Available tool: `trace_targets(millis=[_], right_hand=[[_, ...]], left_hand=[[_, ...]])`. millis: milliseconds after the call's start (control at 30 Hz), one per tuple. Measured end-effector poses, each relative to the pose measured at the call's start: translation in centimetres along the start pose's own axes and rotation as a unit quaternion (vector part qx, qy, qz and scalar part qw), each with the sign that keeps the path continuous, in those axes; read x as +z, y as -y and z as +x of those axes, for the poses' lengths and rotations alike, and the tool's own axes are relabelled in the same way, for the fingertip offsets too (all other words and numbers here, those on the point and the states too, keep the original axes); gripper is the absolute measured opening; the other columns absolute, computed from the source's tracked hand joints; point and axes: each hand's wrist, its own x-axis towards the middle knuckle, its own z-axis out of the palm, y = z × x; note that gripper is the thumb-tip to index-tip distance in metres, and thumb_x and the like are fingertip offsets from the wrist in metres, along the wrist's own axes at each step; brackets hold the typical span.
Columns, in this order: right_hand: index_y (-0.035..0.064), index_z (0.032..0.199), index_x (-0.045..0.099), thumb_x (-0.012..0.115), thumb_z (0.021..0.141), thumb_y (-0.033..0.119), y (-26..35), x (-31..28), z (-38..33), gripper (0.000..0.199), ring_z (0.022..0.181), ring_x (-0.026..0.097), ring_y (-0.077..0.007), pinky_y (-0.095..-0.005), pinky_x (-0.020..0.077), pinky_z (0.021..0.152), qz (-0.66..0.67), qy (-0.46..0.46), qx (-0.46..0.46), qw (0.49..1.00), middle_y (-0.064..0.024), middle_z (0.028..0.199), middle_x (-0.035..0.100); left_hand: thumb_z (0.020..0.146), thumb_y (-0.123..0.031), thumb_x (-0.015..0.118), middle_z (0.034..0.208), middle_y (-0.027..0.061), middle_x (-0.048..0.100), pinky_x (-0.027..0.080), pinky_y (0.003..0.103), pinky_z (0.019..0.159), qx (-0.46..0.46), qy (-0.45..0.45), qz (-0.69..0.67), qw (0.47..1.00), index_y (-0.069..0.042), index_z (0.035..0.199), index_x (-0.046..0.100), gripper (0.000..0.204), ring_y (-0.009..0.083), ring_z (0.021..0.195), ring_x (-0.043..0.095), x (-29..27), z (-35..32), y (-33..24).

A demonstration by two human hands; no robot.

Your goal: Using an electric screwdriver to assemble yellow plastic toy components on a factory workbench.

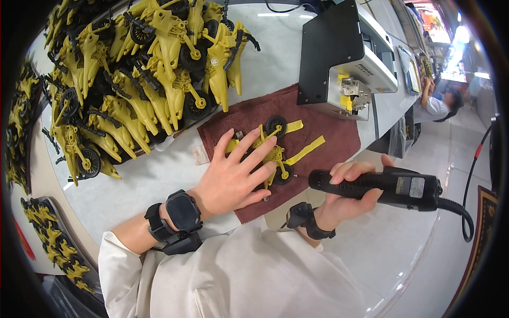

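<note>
My left hand point(228, 180) lies spread, palm down, over yellow plastic toy motorcycle parts point(277, 155) with black wheels point(275, 126) on a maroon cloth point(335, 123). It hides much of them. Two yellow strips, one of them long point(307, 150), stick out to the right of the parts. My right hand point(350, 202) is wrapped around a black corded electric screwdriver point(389, 188) held level. The tool's thin tip points left, close to the lower wheel point(283, 174); whether it touches anything I cannot tell.
A heap of yellow toy motorcycles point(169, 58) fills the far left of the table. Behind the cloth stands a black and white screw-feeding machine point(326, 58). More yellow parts sit in a tray point(87, 254) at lower left. The tool's cord point(460, 208) hangs right. Another person point(437, 106) sits far right.
</note>
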Motion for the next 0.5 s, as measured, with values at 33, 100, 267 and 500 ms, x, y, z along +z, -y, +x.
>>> trace_targets(millis=[33, 100, 267, 500], right_hand=[[0.0004, 0.127, 0.026, 0.055, 0.086, 0.054, 0.2, 0.1, 0.0, 0.073, 0.047, 0.051, -0.0184, -0.0315, 0.0455, 0.045, 0.000, -0.001, -0.001, 1.000, -0.0097, 0.068, 0.051], [0.0007, 0.129, 0.024, 0.052, 0.087, 0.055, 0.6, 0.3, 0.1, 0.074, 0.046, 0.051, -0.0198, -0.0330, 0.0453, 0.044, 0.009, 0.006, -0.033, 0.999, -0.0104, 0.070, 0.052], [0.0013, 0.134, 0.019, 0.051, 0.088, 0.054, 1.8, 1.5, -0.1, 0.077, 0.045, 0.051, -0.0228, -0.0365, 0.0450, 0.043, 0.162, 0.040, -0.097, 0.981, -0.0137, 0.073, 0.054], [0.0000, 0.133, 0.017, 0.052, 0.088, 0.053, 0.6, 3.2, 0.6, 0.077, 0.048, 0.054, -0.0246, -0.0369, 0.0481, 0.047, 0.145, 0.108, -0.134, 0.974, -0.0154, 0.075, 0.055]], left_hand=[[0.069, -0.039, 0.072, 0.139, 0.0127, 0.038, 0.023, 0.058, 0.100, 0.001, 0.000, 0.001, 1.000, -0.015, 0.111, 0.055, 0.052, 0.0362, 0.128, 0.035, -0.1, 0.0, 0.0], [0.069, -0.038, 0.072, 0.137, 0.0130, 0.041, 0.024, 0.057, 0.101, -0.005, -0.010, -0.013, 1.000, -0.015, 0.110, 0.055, 0.051, 0.0359, 0.126, 0.036, -0.1, 0.0, 0.0], [0.070, -0.036, 0.072, 0.131, 0.0118, 0.046, 0.026, 0.055, 0.101, 0.010, -0.082, -0.032, 0.996, -0.014, 0.105, 0.056, 0.044, 0.0334, 0.126, 0.038, 0.3, -0.3, 0.3], [0.072, -0.040, 0.069, 0.133, 0.0131, 0.045, 0.028, 0.052, 0.098, 0.025, -0.056, -0.011, 0.998, -0.016, 0.105, 0.060, 0.041, 0.0325, 0.126, 0.040, -0.3, -0.5, 0.1]])
